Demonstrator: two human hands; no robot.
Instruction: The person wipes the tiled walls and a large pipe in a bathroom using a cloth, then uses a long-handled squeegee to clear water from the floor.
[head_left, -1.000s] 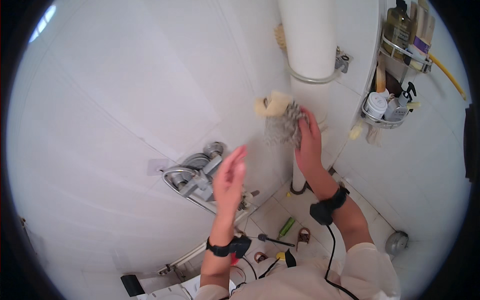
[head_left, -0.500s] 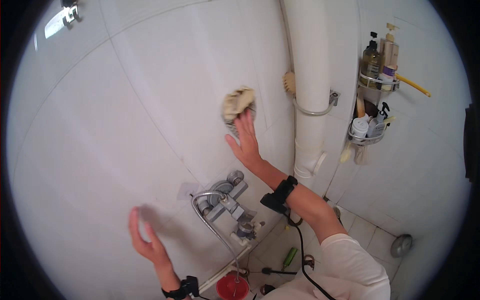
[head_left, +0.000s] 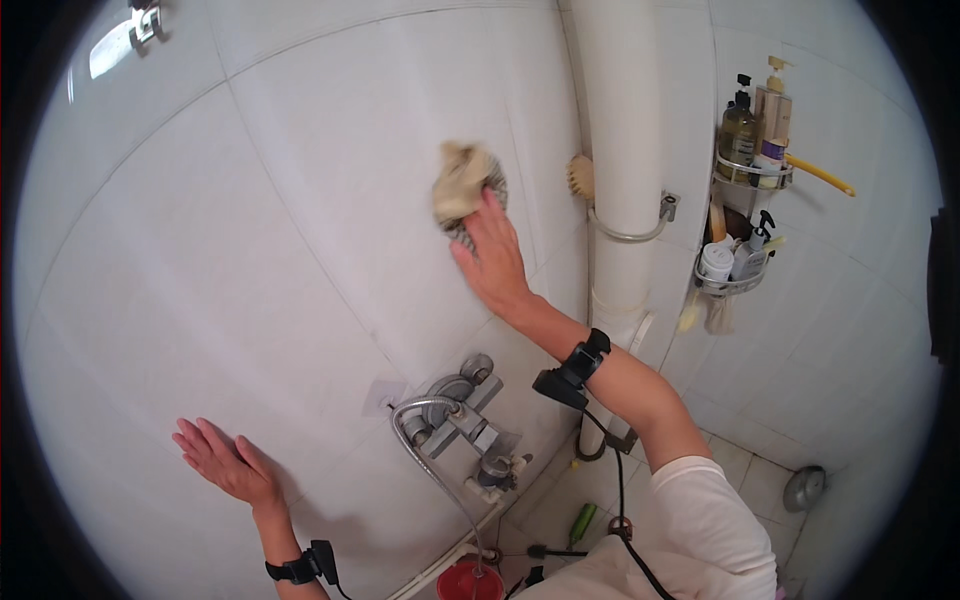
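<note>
Cloth [head_left: 463,185] sits at 12 o'clock on the white tile wall [head_left: 300,200], pinned flat under my right hand [head_left: 492,262], fingers extended, not curled around it. Left hand [head_left: 222,460] at 8 o'clock, open palm flat on the wall. Shower mixer [head_left: 462,420] at 6 o'clock, white pipe [head_left: 622,150] at 1 o'clock.

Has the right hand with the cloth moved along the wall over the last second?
Yes. The right hand has carried the cloth up the tiled wall, away from the faucet, and leftward from the white pipe.
</note>
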